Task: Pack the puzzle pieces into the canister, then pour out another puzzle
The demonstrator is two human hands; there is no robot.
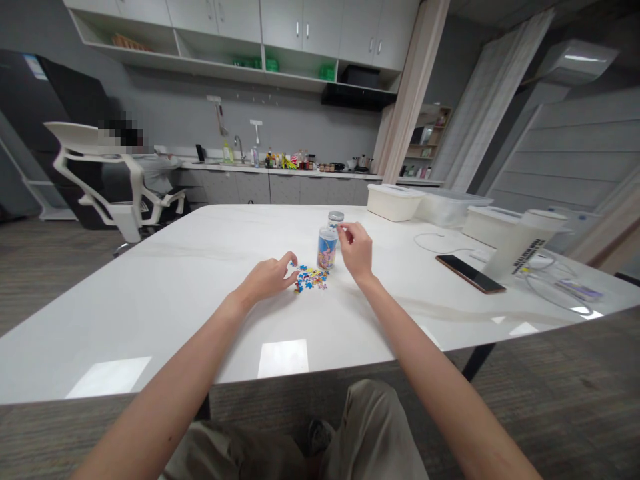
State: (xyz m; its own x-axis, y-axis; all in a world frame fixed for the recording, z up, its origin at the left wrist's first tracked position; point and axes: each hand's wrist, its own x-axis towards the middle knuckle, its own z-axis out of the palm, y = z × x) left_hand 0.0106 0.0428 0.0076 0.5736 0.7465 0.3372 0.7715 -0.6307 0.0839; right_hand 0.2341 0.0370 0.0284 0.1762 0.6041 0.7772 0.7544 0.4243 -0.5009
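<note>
A small pile of colourful puzzle pieces (313,277) lies on the white table (175,287). Just behind it stands a clear jar with a blue and pink picture (327,251), and behind that is another jar with a grey lid (336,217). My left hand (273,275) is at the pile's left edge, thumb and index finger apart, with a blue piece near the fingertips. My right hand (356,248) is closed in a pinch beside the top of the picture jar; a small blue bit shows at its fingertips, too small to make out clearly.
To the right lie a dark phone (470,273), a white tumbler (523,247) and cables. White storage boxes (395,202) line the table's back right. A person sits in a white-framed chair (133,193) at the far left, by the kitchen counter.
</note>
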